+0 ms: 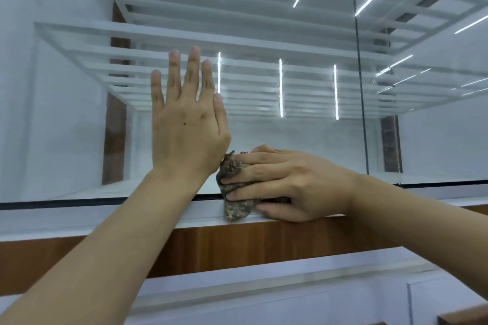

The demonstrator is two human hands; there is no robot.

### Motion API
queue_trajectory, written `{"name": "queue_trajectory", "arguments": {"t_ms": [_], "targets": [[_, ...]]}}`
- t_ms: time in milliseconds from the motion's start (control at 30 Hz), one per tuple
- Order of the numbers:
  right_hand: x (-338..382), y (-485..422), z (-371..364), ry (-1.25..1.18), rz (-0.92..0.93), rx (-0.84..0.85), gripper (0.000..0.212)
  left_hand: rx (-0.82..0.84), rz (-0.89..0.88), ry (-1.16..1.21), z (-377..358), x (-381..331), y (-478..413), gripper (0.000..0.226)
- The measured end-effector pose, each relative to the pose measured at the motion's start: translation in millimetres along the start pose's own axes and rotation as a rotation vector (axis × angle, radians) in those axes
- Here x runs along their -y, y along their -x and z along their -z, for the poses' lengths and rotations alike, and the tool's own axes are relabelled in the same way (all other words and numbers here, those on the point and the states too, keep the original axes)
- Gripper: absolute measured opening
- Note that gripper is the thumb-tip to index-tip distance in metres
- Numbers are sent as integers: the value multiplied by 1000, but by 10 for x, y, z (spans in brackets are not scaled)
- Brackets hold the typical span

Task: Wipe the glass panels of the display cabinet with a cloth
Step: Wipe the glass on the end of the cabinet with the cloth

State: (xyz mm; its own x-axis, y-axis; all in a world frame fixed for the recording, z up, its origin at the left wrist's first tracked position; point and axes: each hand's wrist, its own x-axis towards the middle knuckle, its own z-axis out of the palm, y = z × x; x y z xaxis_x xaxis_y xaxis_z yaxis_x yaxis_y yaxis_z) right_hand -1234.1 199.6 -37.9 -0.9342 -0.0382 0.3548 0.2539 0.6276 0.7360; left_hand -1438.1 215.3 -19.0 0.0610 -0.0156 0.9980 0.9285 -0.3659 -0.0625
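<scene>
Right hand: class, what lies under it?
A crumpled mottled cloth, pressed at the lower edge of the glass panel. The right hand hides the cloth's right part.

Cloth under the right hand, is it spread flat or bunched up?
Bunched up: the cloth bulges in crumpled folds, gripped by the right hand.

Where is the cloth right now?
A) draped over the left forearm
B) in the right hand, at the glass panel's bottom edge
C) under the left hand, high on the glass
B: the right hand holds the bunched cloth low on the glass panel; the left hand lies flat and bare higher up.
</scene>
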Motion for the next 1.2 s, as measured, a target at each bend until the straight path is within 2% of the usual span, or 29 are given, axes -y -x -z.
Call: {"name": "queue_trajectory", "arguments": {"t_ms": [133,233,367,567,733,967,1100,1200], "targets": [[-59,294,61,15,-38,-23,30,11,-86,33,-169,-358,-38,58],[-100,608,133,13,-92,-40,29,-1,-54,67,-281,-627,-74,57],[-164,1106,280,48,-197,-46,31,26,-154,115,-416,-988,-35,59],[-182,1661,385,102,-375,-121,37,30,-154,95,-466,-1063,-18,58],[-129,1650,336,93,-410,-197,32,43,-152,95,-442,-1083,-9,58],[98,1430,143,271,-594,-551,30,54,-161,129,-410,-1073,2,59],[308,1250,114,295,-718,-603,39,67,-185,163,-398,-1055,18,59],[504,1117,99,279,-794,-581,46,77,-202,210,-375,-1029,24,58]]}}
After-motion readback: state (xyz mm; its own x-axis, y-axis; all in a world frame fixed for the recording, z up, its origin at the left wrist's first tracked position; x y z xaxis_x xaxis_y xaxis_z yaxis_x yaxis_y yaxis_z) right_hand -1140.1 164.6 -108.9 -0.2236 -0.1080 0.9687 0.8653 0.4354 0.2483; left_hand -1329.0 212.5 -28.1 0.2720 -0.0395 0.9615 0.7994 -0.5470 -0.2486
